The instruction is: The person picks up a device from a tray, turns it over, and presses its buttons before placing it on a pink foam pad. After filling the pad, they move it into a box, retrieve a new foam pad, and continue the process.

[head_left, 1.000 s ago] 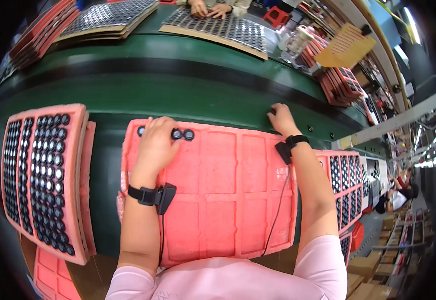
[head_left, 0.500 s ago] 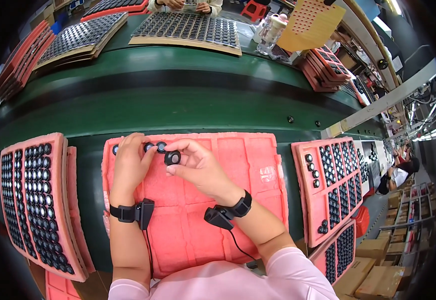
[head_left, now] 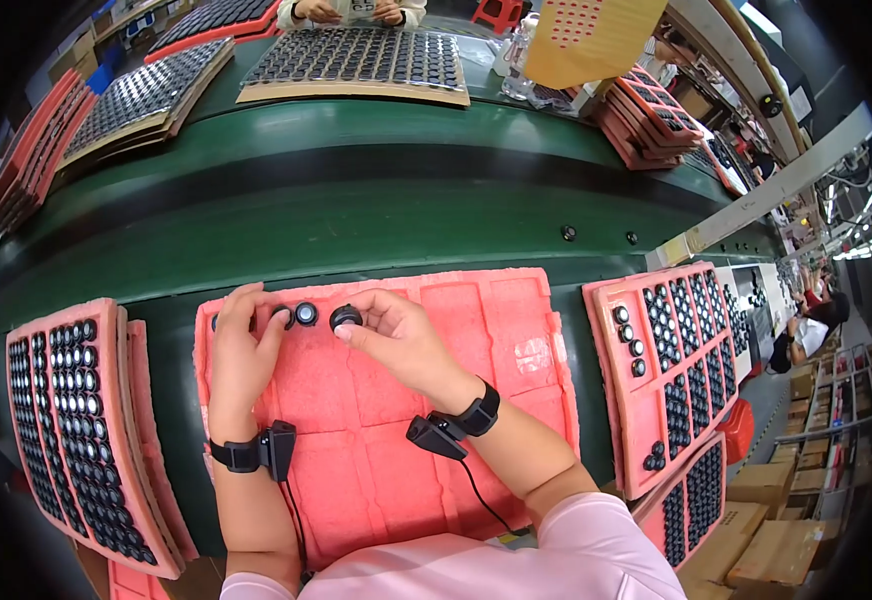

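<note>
A small round black lens-like part point(head_left: 346, 318) is pinched between the thumb and fingers of my right hand point(head_left: 401, 343), just above the tray. My left hand point(head_left: 244, 350) bends over the tray's far left, its thumb and forefinger closed on a similar dark round part point(head_left: 283, 313), mostly hidden by the fingers. Between the hands, a round part with a bluish glassy centre point(head_left: 306, 313) lies on the tray. Another dark part point(head_left: 216, 322) peeks out left of my left hand. Under both hands lies a pink foam tray point(head_left: 406, 430) with shallow compartments.
Pink trays full of round parts stand at left point(head_left: 121, 400) and right point(head_left: 621, 430). Beyond runs a green conveyor point(head_left: 376, 215) with a few loose parts. On its far side are a filled cardboard-backed tray point(head_left: 356, 92), a yellow sheet point(head_left: 586, 45) and another person's hands.
The part in my right hand has been turned, so its ring-shaped opening shows less. My left hand keeps its place on the tray. The whole view has shifted slightly.
</note>
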Action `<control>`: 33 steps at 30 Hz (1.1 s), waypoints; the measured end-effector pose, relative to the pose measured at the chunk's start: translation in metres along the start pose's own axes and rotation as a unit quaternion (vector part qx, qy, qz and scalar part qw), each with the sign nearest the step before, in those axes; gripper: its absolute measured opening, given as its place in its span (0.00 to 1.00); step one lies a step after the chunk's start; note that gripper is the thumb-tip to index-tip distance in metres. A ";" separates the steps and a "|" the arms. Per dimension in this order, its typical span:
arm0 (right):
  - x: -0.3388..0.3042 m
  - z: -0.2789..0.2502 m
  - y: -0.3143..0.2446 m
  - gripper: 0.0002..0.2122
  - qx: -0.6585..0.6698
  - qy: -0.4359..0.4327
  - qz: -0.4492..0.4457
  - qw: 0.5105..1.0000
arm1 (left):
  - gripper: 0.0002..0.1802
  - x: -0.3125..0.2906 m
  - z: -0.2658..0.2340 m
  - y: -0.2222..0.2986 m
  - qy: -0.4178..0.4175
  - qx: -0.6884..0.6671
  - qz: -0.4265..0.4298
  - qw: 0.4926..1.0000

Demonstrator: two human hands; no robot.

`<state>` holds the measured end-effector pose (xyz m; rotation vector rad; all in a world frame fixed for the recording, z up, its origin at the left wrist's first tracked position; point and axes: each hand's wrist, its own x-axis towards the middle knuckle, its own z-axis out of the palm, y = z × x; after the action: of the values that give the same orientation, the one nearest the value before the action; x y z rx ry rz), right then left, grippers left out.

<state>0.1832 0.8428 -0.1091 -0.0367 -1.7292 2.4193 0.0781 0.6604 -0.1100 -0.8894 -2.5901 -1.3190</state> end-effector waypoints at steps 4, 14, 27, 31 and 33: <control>0.000 0.002 0.000 0.09 0.000 -0.009 0.028 1.000 | 0.11 0.002 -0.010 0.023 0.024 -0.044 -0.025 0.998; -0.004 0.003 -0.006 0.08 -0.017 -0.018 0.001 1.000 | 0.08 -0.005 -0.023 0.053 0.020 -0.251 0.011 0.968; -0.026 0.012 -0.042 0.12 -0.226 -0.013 -0.189 0.955 | 0.09 -0.019 -0.041 0.078 -0.026 -0.280 0.065 0.957; -0.032 0.019 -0.046 0.13 -0.262 -0.030 -0.261 0.929 | 0.14 -0.022 -0.046 0.083 -0.063 -0.301 0.084 0.948; -0.032 0.025 -0.047 0.14 -0.273 -0.024 -0.271 0.923 | 0.15 -0.024 -0.047 0.081 -0.070 -0.302 0.086 0.947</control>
<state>0.2173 0.8293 -0.0595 0.3816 -2.0421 1.5210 0.1341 0.6504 -0.0319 -1.2943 -2.1372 -2.1031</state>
